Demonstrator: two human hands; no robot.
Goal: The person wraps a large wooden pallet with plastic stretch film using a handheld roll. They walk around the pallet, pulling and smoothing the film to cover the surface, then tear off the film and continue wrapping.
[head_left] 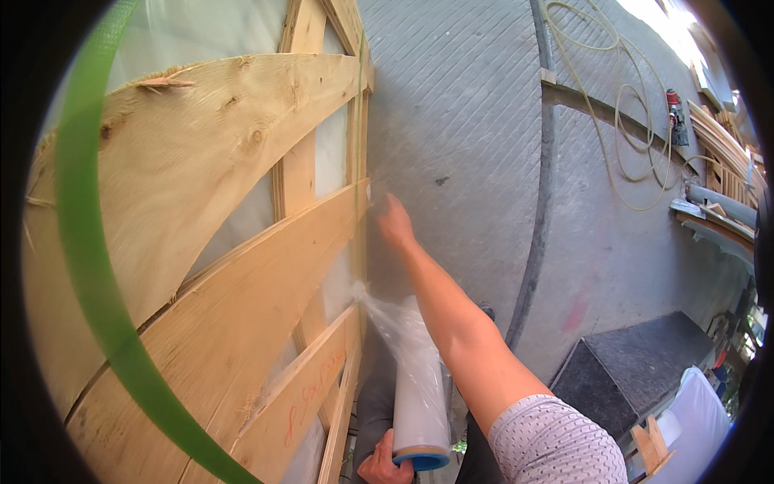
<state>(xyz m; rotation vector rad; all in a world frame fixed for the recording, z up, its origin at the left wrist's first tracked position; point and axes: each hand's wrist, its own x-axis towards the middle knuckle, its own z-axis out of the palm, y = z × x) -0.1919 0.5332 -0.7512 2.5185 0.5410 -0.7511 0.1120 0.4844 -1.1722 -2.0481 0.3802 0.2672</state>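
A roll of clear stretch film stands between me and a tall wooden crate. My left hand grips its lower end, beside the blue ring at the core. From the roll's top, a gathered strip of film runs up and left to the crate's edge, between two slats. My right arm reaches forward, and my right hand is just right of the crate's corner, near the end of a middle slat. Its fingers are small and blurred; I see nothing in them for certain.
A green strap crosses the crate's face, which has pale sheeting behind its slats. A long dark groove runs along the concrete floor. At right lie a coiled hose, a red-and-black tool, stacked wood and a black box.
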